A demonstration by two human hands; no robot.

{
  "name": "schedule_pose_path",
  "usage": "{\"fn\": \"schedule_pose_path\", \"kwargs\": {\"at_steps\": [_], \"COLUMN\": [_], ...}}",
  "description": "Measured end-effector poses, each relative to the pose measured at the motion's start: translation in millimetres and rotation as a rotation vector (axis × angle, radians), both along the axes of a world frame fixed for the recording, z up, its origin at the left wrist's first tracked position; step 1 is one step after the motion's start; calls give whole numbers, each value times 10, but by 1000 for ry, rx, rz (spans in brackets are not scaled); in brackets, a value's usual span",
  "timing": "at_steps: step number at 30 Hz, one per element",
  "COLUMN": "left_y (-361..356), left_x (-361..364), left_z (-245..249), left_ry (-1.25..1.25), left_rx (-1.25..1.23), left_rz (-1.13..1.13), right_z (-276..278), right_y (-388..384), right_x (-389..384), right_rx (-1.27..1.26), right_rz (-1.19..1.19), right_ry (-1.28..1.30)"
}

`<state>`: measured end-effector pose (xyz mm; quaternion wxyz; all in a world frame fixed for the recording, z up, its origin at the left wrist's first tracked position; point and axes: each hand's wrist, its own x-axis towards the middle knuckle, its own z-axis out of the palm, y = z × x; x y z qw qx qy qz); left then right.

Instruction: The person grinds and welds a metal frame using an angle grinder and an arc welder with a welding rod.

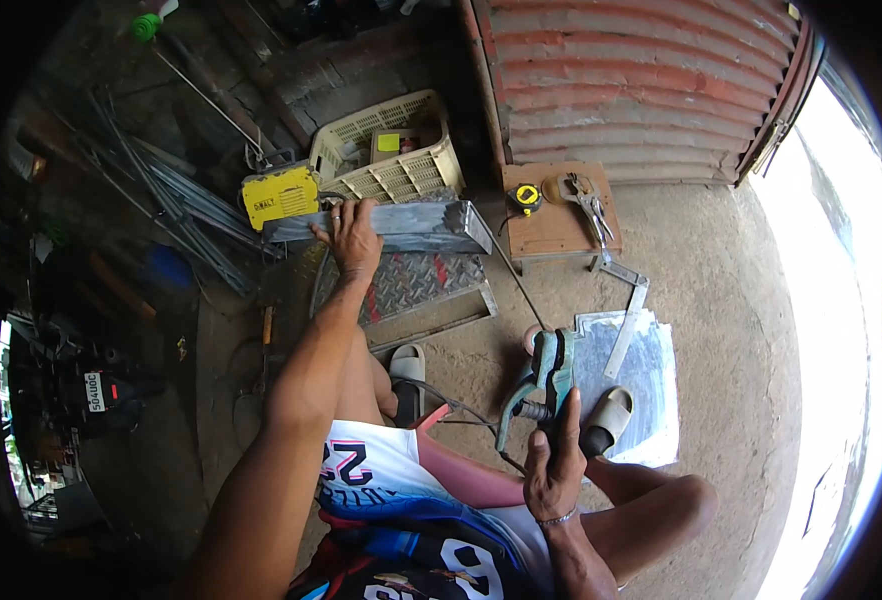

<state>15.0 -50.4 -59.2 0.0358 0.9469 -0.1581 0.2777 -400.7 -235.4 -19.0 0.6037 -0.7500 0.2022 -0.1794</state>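
My left hand (354, 238) grips a grey rectangular metal tube (421, 228), fingers curled over its upper edge. The tube lies across a diamond-plate metal stool (411, 285), its open end toward the right. My right hand (556, 478) is raised above my lap with its fingers stretched out and the thumb apart. Just beyond its fingertips is a teal-and-black power tool (551, 375), overlapped by the fingers in this view. A round pinkish disc shows at the tool's far end, and a dark cord runs from it toward my foot.
A yellow DeWalt case (281, 197) and a cream plastic crate (391, 175) stand behind the tube. On a low wooden table (551, 235) are a tape measure (527, 196) and locking pliers (593, 208). A metal sheet (651, 390) lies under my sandalled foot, with a bevel square (628, 325) on it.
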Motion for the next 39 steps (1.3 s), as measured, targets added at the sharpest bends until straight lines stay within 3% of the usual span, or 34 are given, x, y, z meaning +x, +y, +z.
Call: {"fn": "schedule_pose_path", "kwargs": {"at_steps": [33, 36, 39], "left_y": [8, -1, 7], "left_x": [32, 36, 33], "left_z": [-7, -8, -6], "left_ry": [-7, -18, -28], "left_rx": [55, 17, 15], "left_rz": [10, -6, -11], "right_z": [34, 94, 58], "right_y": [27, 36, 47], "right_x": [164, 155, 176], "right_rx": [-106, -24, -58], "right_rz": [-10, 4, -45], "right_ry": [-123, 31, -118]}}
